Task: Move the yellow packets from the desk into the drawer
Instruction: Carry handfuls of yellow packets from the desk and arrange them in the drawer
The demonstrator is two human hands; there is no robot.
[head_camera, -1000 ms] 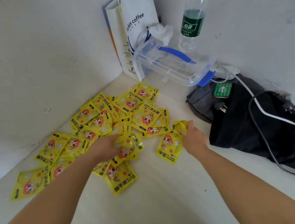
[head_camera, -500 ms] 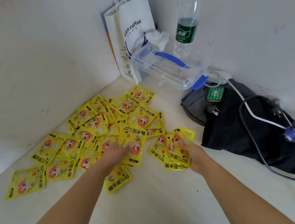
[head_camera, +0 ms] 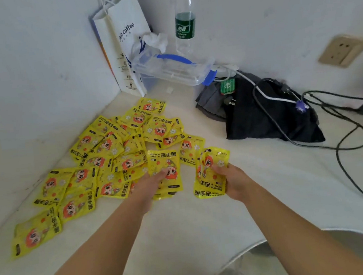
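Yellow packets [head_camera: 115, 158] lie in a loose overlapping heap on the pale surface [head_camera: 187, 234], spread from the corner by the white wall out toward you, many still flat and untouched. Your right hand [head_camera: 233, 183] is clamped on a small stack of them, thumb on top, fingers curled under, the stack lifted at its far end. Your left hand [head_camera: 152, 183] is closed on a couple more at the near edge of the heap, fingers pinching a top packet with others fanned beneath it. No drawer shows in view, so you can't judge the drop spot from here; likely it sits below the surface edge near you. Task looks early, most of the heap is left. To do this step well, square each stack before lifting: the foil looks slick and packets will probably slide out of a loose pinch. Press thumb down mid-stack, not at a corner. Scoop from the near edge so you don't scatter the rest. Keep loads modest; an overfull fist likely sheds packets off the surface edge. Lift clear before you swing, and steer away from the black cables [head_camera: 343, 139] and the dark bag [head_camera: 271, 116] to your right. Farther back stand a clear plastic box [head_camera: 173, 70], a white paper bag [head_camera: 124, 42] and a water bottle [head_camera: 184, 24], all well apart from the heap, no need to touch them.
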